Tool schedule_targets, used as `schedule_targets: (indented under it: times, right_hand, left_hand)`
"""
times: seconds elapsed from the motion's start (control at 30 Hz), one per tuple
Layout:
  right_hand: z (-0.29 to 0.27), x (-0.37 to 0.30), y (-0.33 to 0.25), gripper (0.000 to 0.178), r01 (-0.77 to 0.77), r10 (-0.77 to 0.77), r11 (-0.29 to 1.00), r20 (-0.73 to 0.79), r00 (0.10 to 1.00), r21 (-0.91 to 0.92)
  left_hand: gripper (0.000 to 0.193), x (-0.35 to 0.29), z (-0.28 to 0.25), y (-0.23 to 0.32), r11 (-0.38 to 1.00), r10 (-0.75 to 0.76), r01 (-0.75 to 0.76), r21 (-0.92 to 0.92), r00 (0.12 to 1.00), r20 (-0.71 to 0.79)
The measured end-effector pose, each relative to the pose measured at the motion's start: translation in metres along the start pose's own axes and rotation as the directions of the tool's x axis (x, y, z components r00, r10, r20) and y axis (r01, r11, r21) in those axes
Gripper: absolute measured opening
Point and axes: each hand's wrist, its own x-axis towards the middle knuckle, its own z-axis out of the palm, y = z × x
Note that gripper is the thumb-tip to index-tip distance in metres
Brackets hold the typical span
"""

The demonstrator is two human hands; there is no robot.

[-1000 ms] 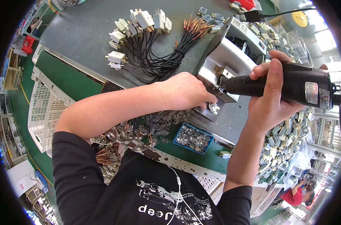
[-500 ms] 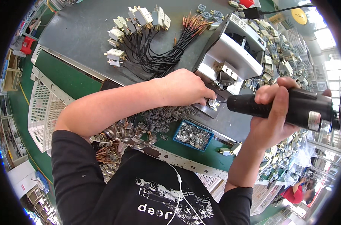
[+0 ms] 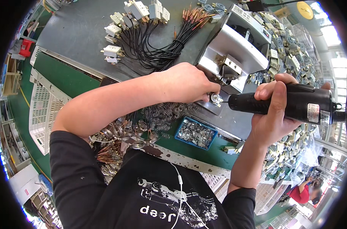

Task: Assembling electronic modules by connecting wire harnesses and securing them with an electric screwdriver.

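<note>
My right hand (image 3: 274, 103) is wrapped round a black electric screwdriver (image 3: 249, 103) held nearly level. Its thin bit points left at a small round metal part (image 3: 215, 98); whether the two touch I cannot tell. The fingers of my left hand (image 3: 190, 83) are closed on this part, which has a pale rim and brassy tabs and sits at the edge of a metal block. Just beyond stands a silver metal fixture (image 3: 236, 49) with a white and grey terminal piece (image 3: 231, 68) on it. My left fingertips partly hide the round part.
A bundle of black wires (image 3: 158, 55) with white plug ends (image 3: 137, 10) lies on the grey table. Nearer are a heap of springs (image 3: 162, 114), metal rings (image 3: 139, 131) and a blue tray (image 3: 176, 134) of small metal pieces. Many grey-white switch parts (image 3: 291, 53) pile up at right.
The screwdriver and my right hand have shifted slightly left. My left hand has moved up a little, still on the round part. The whole view has shifted slightly.
</note>
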Motion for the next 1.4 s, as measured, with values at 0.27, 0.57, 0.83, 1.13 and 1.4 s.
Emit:
schedule_targets:
  times: [0.27,0.57,0.83,1.13,1.4]
  right_hand:
    - [0.001,-0.005,0.006,0.102,-0.041,0.041,0.999,-0.014,0.999,-0.020]
    - [-0.001,-0.006,0.013,0.089,0.002,-0.002,1.000,0.055,0.998,0.007]
    - [0.001,-0.005,0.008,0.106,-0.070,0.068,0.996,0.045,0.997,0.052]
    - [0.006,-0.012,0.012,0.099,-0.023,0.022,0.999,0.023,0.999,0.034]
    - [0.006,-0.019,0.018,0.068,0.010,-0.011,0.999,0.017,1.000,0.053]
  left_hand:
    - [0.029,-0.001,-0.001,0.001,1.000,0.013,-0.013,0.024,1.000,-0.008]
    - [0.028,0.000,0.000,0.001,0.999,0.020,-0.020,0.039,1.000,0.000]
    - [0.026,0.001,0.001,0.001,0.999,0.025,-0.025,0.023,1.000,-0.007]
    - [0.024,0.001,0.005,-0.001,0.997,0.050,-0.048,0.068,0.998,-0.028]
    - [0.023,0.000,0.009,0.000,0.996,0.068,-0.065,0.064,0.997,-0.038]
